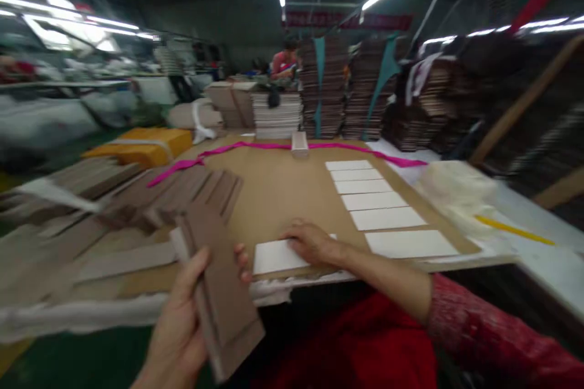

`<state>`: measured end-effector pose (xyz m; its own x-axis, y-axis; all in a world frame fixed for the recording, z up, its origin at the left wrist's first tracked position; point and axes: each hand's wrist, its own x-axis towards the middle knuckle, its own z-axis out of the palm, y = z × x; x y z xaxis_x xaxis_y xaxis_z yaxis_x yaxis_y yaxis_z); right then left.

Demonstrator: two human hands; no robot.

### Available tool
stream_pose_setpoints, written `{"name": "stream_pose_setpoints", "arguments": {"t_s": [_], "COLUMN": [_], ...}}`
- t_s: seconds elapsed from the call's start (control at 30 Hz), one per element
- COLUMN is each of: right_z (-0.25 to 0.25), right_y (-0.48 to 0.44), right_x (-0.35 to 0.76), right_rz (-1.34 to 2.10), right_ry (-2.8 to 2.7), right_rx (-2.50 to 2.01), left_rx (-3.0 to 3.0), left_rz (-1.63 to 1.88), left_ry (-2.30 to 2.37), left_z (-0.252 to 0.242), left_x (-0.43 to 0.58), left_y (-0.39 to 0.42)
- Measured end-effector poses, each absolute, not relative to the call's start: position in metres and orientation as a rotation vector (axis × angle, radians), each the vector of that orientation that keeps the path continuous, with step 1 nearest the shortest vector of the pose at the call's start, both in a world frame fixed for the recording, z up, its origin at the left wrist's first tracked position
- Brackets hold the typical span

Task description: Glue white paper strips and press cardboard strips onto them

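My left hand (185, 310) is closed around a small stack of brown rectangular panels (225, 285), held tilted in front of the table's near edge. The fingertips show on the stack's right side and the thumb lies across its left. My right hand (310, 243) rests on a white rectangular card (276, 256) at the near edge of the table, its fingers curled and pressed together on it. To its right, several white cards (385, 219) lie in a column on the brown board (292, 194). The underside of my right fingers is hidden.
Piles of brown panels (196, 191) cover the table's left side. A pink ribbon (246, 144) runs across the back, with a small block (300, 143) on it. At right lie a cream cloth bundle (456, 191) and a yellow stick (515, 230). Tall stacks (335, 85) and people stand beyond.
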<state>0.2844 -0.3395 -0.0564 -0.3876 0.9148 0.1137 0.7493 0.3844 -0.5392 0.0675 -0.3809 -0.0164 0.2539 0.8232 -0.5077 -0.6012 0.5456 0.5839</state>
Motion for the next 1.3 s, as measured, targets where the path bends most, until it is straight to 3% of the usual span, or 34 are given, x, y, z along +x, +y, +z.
{"name": "stream_pose_setpoints", "arguments": {"t_s": [0.17, 0.73, 0.83, 1.0, 1.3], "right_z": [-0.081, -0.076, -0.057, -0.017, -0.002], "right_y": [-0.337, -0.357, -0.364, -0.38, -0.381], "right_x": [0.286, 0.277, 0.268, 0.243, 0.239], "right_rz": [0.634, 0.565, 0.771, 1.399, 1.452], "right_ry": [-2.197, -2.081, -1.922, -1.555, -1.466], "right_rx": [-1.388, -1.509, -1.433, -1.263, -1.289], "left_rx": [0.288, 0.309, 0.417, 0.581, 0.564], "left_rz": [1.119, 1.142, 1.104, 1.074, 1.074], "left_ry": [0.934, 0.934, 0.898, 0.839, 0.79], "left_z": [0.001, -0.019, -0.024, -0.023, -0.029], "left_x": [0.045, 0.063, 0.068, 0.082, 0.088], "left_y": [-0.396, -0.397, -0.4, -0.403, -0.409]}}
